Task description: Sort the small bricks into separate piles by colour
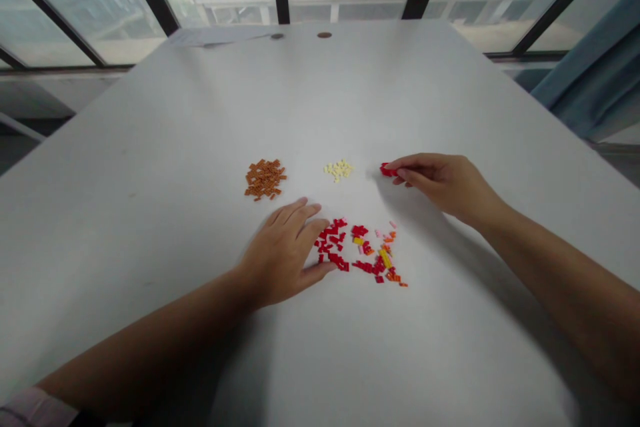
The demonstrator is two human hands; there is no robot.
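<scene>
My right hand [445, 183] is closed in a pinch on a red toy brick [387, 169] at the right of the middle. The fingers hide part of it, and I cannot tell whether it is one brick or more. Spread fingers show on my left hand [283, 250], which rests around the left side of some loose red bricks [334, 238]. Its thumb reaches the lower edge of them. Just right of these lie mixed red, yellow, orange and pink bricks [385, 258].
A brown brick pile [265, 178] lies beyond my left hand. Small pale yellow pieces [339, 170] sit between that pile and my right hand. The white table [200, 113] reaches to the windows, with two round discs [325, 35] near its far edge.
</scene>
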